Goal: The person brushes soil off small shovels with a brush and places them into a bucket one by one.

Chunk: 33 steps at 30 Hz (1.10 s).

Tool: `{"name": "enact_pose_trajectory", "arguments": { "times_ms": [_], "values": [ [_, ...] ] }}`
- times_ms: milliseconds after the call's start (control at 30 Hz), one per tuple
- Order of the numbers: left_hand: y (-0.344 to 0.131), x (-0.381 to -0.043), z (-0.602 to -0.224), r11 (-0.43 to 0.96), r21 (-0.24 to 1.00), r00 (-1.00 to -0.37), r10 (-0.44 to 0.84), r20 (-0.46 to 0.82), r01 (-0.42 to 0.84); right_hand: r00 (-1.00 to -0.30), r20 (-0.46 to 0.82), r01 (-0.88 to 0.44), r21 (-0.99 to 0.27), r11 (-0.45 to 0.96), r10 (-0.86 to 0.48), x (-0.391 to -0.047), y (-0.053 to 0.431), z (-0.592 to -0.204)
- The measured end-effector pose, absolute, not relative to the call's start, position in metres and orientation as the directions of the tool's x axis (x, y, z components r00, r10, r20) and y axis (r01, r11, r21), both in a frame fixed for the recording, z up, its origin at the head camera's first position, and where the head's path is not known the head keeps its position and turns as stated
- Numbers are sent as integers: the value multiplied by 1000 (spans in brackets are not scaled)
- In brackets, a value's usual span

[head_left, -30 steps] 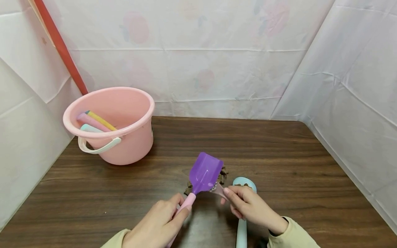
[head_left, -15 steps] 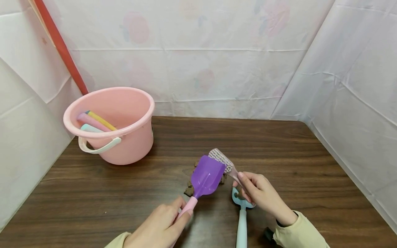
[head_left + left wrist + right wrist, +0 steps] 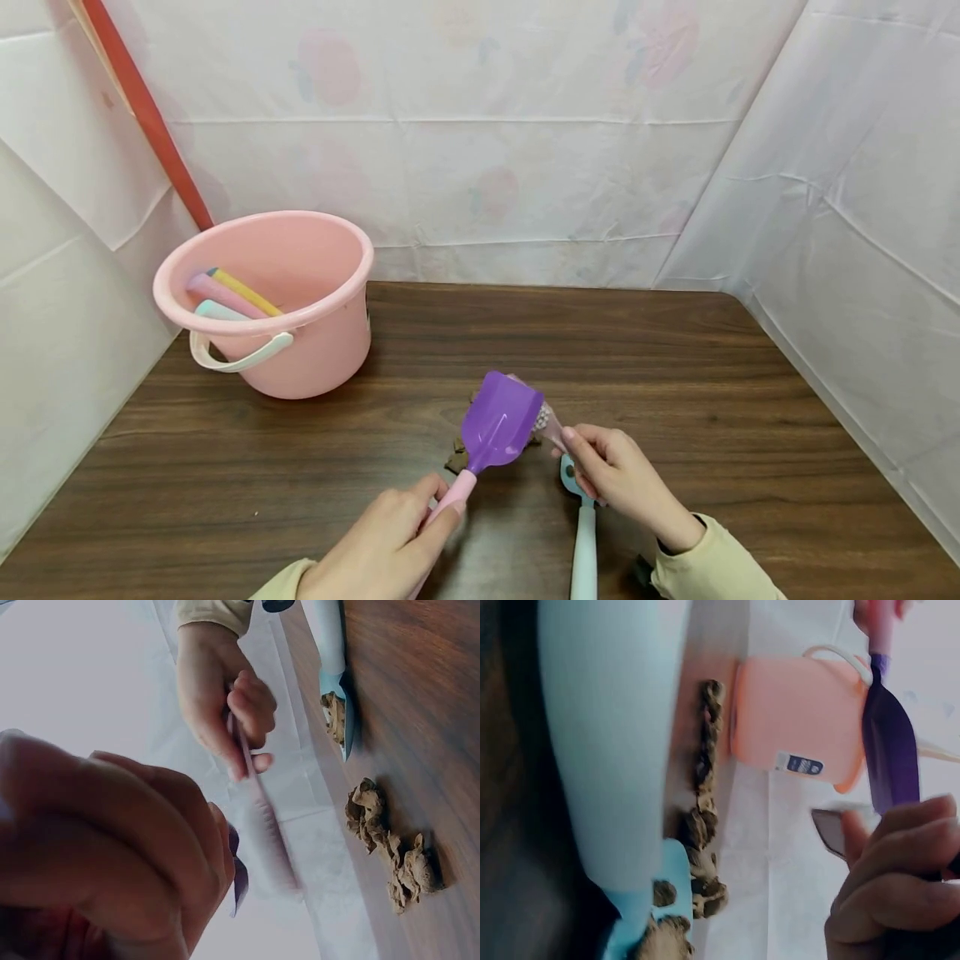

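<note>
My left hand (image 3: 386,537) grips the pink handle of a toy shovel with a purple blade (image 3: 501,421), held over the table. In my right hand (image 3: 626,479) is a pale pink brush (image 3: 552,427), pinched by its handle; its bristled head is partly hidden behind the purple blade and blurred in the left wrist view. Brown crumpled lumps (image 3: 365,815) lie on the table beneath the tools, partly covered in the head view. A light blue shovel (image 3: 585,554) rests on the table below my right hand, with brown lumps (image 3: 334,716) in its scoop.
A pink bucket (image 3: 330,358) with a white handle (image 3: 247,358) stands at the back left; pink, yellow and light blue handles stick up inside it. A dark object (image 3: 643,573) lies beside my right sleeve. White sheeting (image 3: 465,183) closes off the back and sides.
The brush went up and out past the purple blade's far edge, then came back partly behind it. My right hand rose, then dropped slightly. The purple shovel shifted only a little.
</note>
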<state>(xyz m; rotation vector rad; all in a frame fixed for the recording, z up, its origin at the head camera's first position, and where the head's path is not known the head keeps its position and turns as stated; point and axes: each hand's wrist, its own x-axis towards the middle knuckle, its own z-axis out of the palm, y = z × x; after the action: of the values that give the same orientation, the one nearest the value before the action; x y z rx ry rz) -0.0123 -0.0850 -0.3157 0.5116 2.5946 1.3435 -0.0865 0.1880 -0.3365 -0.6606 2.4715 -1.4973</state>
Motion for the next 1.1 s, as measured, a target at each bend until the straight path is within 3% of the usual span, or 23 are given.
{"name": "enact_pose_trajectory", "arguments": {
  "times_ms": [267, 500, 1100],
  "values": [
    [-83, -13, -311, 510, 843, -933, 358, -27, 171, -786, -16, -266, -893, 362, -618, -77, 178, -342],
    [-83, -14, -311, 509, 846, -933, 357, -38, 160, -761, -9, -251, -918, 308, -649, -72, 175, -342],
    [-87, -12, -320, 549, 785, -916, 398, 56, 287, -887, 85, -263, -901, 345, -453, -87, 196, -325]
  ]
}}
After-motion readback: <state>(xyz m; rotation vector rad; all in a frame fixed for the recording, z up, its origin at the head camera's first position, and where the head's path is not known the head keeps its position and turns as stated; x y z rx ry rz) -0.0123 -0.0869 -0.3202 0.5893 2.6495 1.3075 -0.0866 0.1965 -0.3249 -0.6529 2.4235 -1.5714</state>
